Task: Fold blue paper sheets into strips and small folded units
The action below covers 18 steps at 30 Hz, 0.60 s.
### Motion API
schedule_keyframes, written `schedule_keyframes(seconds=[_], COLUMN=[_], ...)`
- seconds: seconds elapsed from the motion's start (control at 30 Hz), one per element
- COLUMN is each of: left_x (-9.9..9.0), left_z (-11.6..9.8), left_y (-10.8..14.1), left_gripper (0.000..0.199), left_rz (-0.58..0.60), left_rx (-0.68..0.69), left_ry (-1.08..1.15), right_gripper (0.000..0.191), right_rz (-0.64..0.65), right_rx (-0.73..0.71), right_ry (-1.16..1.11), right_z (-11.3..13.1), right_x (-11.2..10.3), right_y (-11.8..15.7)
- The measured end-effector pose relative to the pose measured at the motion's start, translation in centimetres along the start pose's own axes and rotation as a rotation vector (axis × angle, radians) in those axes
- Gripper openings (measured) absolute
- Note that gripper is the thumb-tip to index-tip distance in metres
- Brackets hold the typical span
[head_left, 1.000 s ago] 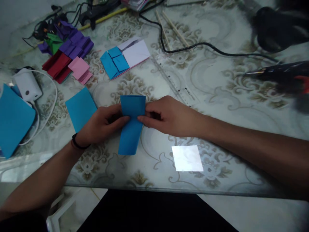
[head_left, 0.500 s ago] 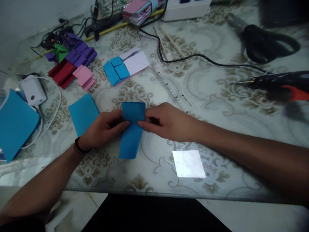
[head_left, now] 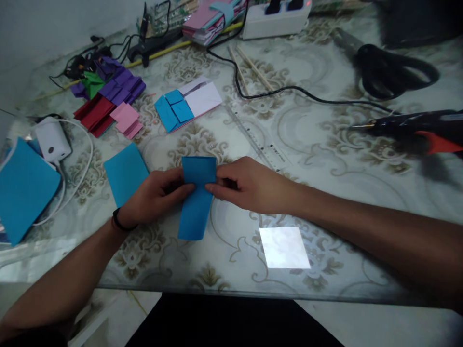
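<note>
A person's dark-clothed lap (head_left: 231, 323) is showing at the near edge of a flower-patterned tabletop (head_left: 231, 270). A bright white patch (head_left: 285, 247) is shining on the surface, right of centre. Beyond it, two bare hands are holding up a blue paper strip (head_left: 195, 217) over the middle of the table's near half. The left hand (head_left: 152, 197), a dark band (head_left: 122, 219) circling its wrist, is pinching the strip's left edge; the right hand (head_left: 249, 185) is pinching the right edge. Both thumbs are pressing on the front, nearly meeting; the other fingers are mostly hidden behind.

A smaller blue sheet (head_left: 125, 171) is lying just beyond the left wrist, and a larger blue sheet (head_left: 29, 188) is resting at far left, near a white device (head_left: 53, 139). Farther off, a clear ruler (head_left: 256, 140) is lying slantwise, with a black tool (head_left: 408, 124) pointing inward from the right. Behind these, pink (head_left: 126, 119), red (head_left: 94, 114) and purple folded papers (head_left: 123, 86) are sitting clustered at left, while black-handled scissors (head_left: 383, 72) are lying at right. At the back, a paper bundle (head_left: 213, 21) is resting beside a white power strip (head_left: 278, 21).
</note>
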<state>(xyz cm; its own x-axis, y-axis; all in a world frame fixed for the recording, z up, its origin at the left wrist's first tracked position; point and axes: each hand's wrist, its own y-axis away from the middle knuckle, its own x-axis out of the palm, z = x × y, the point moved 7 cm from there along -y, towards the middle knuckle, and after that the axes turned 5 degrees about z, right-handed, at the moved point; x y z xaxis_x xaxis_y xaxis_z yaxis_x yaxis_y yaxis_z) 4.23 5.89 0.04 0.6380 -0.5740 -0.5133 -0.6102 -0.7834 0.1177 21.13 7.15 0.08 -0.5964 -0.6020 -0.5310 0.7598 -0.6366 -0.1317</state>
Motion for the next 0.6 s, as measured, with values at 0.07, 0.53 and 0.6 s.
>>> schedule_keyframes(seconds=[0.07,0.53,0.6], left_x=[-0.03,-0.09,-0.05], left_z=[0.13,-0.05,-0.13], left_y=[0.06,0.02,-0.03], left_gripper=[0.022,0.026,0.026], left_rz=[-0.002,-0.004,-0.001], left_rx=[-0.011,-0.011,-0.004], left_ry=[-0.012,-0.032,-0.028], right_gripper=[0.037,0.037,0.037], right_rz=[0.003,0.013,0.008], right_rx=[0.007,0.009,0.005], right_ry=[0.0,-0.017,-0.014], right_z=[-0.02,0.12,0.12], right_x=[0.02,-0.01,-0.02], right_y=[0.0,-0.01,-0.02])
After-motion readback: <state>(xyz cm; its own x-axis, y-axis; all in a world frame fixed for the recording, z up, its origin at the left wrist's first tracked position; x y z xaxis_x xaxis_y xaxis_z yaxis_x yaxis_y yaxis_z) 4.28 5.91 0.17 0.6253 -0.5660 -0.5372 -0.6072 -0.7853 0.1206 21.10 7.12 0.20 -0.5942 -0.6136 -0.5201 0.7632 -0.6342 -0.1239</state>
